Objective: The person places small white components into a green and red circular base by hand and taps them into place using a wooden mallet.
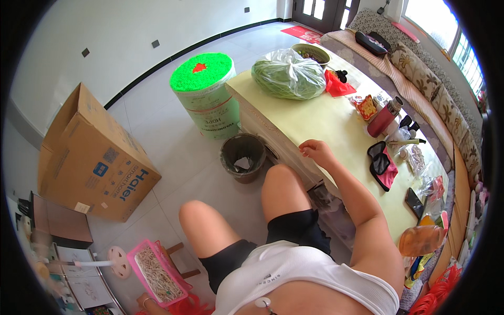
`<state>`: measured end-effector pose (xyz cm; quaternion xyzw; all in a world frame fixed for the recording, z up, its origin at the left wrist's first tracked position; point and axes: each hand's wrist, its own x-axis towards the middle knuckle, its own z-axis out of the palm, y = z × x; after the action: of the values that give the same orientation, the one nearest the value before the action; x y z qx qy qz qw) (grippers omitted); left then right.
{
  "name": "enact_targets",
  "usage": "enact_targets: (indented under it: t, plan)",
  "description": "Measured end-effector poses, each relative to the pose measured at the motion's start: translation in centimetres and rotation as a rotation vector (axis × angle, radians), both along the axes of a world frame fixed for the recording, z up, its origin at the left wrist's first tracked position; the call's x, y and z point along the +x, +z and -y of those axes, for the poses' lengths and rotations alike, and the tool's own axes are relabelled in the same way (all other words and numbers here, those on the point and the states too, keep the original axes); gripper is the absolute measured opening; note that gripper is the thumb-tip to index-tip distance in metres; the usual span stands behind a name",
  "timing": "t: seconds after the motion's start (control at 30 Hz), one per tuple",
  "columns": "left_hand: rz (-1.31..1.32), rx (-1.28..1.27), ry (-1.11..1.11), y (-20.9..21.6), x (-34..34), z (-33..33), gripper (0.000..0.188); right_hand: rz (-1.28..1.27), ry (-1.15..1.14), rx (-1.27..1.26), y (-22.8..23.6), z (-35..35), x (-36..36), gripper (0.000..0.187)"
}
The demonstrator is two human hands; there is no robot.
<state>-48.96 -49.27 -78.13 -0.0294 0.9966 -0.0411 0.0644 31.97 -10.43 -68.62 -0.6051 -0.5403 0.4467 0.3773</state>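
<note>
Pink plastic basket [170, 300] of thin pale pieces [157, 275] sits lower left, the left hand [143, 300] beside it, grip unclear; at centre, the right hand [316, 151], loosely curled, seemingly empty, hovers by the counter [294, 118]. Apparently between grasps; any pickup would need a pinch.

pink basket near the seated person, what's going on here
The person's left hand is beside the pink basket of pale, thin pieces; whether it grips anything can't be told. The right hand is by the near edge of the yellow-topped table, fingers bent, no object visible in it. A tied plastic bag sits on that table.
</note>
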Motion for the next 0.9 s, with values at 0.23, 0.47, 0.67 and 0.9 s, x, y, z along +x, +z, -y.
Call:
enact_targets:
  t: [0.23, 0.47, 0.67, 0.9]
  plan:
    - [-0.051, -0.027, -0.064, 3.9, 2.0, -3.2, 0.059, -0.073, -0.011, 0.090, -2.3, -1.0, 0.1, 0.018]
    - [-0.150, 0.048, -0.519, 4.0, 2.6, -10.5, 0.068, -0.003, -0.039, 0.136, -3.5, 0.3, -0.6, 0.015]
    - [-0.238, 0.362, -1.058, 5.5, 10.3, -22.6, 0.073, 0.159, -0.082, 0.260, -2.6, 0.8, -2.2, 0.012]
    - [0.204, 0.554, -1.499, 7.5, 28.2, -33.9, 0.074, 0.394, -0.090, 0.458, -3.0, 1.2, -2.5, 0.011]
